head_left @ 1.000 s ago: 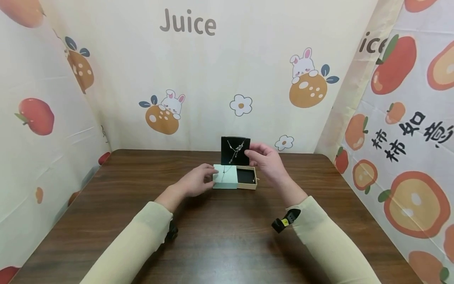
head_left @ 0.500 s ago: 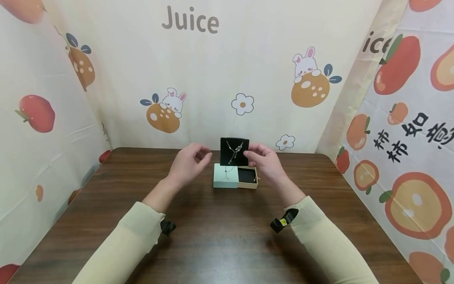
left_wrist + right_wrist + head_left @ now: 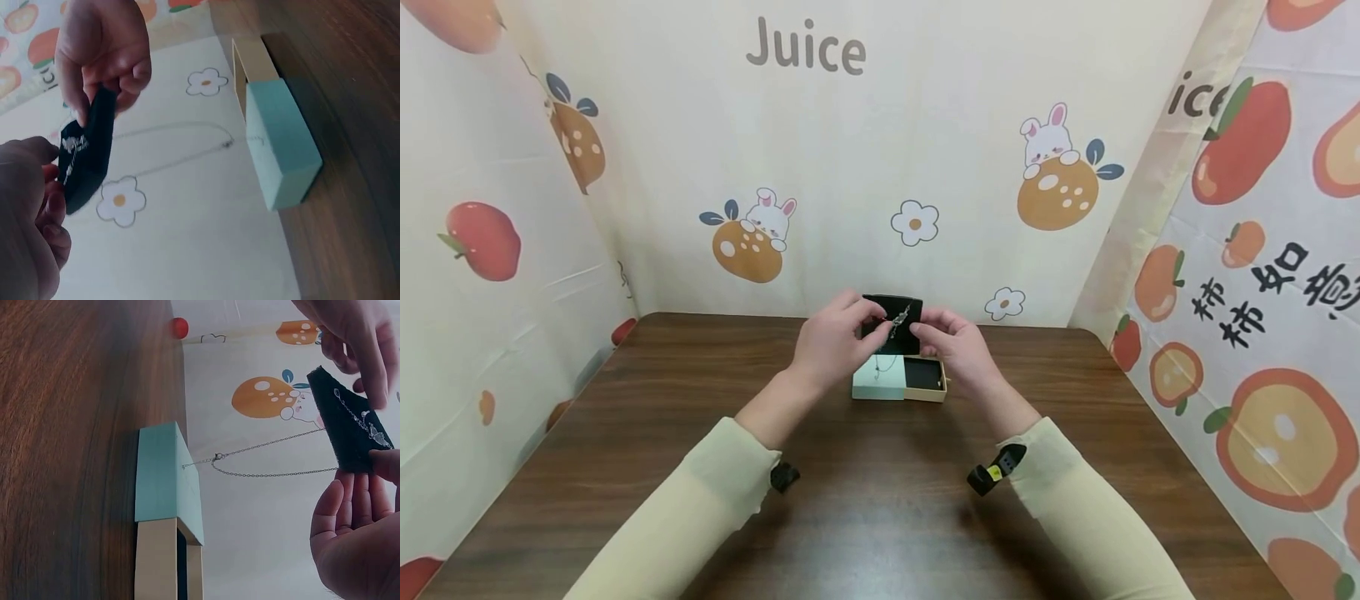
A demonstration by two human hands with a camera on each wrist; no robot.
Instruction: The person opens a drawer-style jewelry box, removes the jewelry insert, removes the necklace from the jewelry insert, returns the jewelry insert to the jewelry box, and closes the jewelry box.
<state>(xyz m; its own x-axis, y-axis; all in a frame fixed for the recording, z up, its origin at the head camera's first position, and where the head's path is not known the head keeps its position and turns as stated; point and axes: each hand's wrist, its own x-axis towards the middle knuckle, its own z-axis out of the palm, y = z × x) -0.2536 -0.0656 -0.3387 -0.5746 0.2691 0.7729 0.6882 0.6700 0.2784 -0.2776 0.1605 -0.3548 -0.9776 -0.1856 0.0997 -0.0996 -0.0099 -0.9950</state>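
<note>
Has black card (image 3: 907, 338) raised above slid-open box (image 3: 880, 387), clamped in right hand (image 3: 958, 343); necklace (image 3: 900, 318) seemingly not yet off; cannot tell pinch or gap in left hand (image 3: 832, 343).

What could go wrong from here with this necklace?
Snag: the chain hangs loose below the black card, near the mint box, and might catch or tangle. Slip: the right hand pinches the card at one edge and could lose it. Pull: the left hand is close to the pendant and might dislodge it.
</note>
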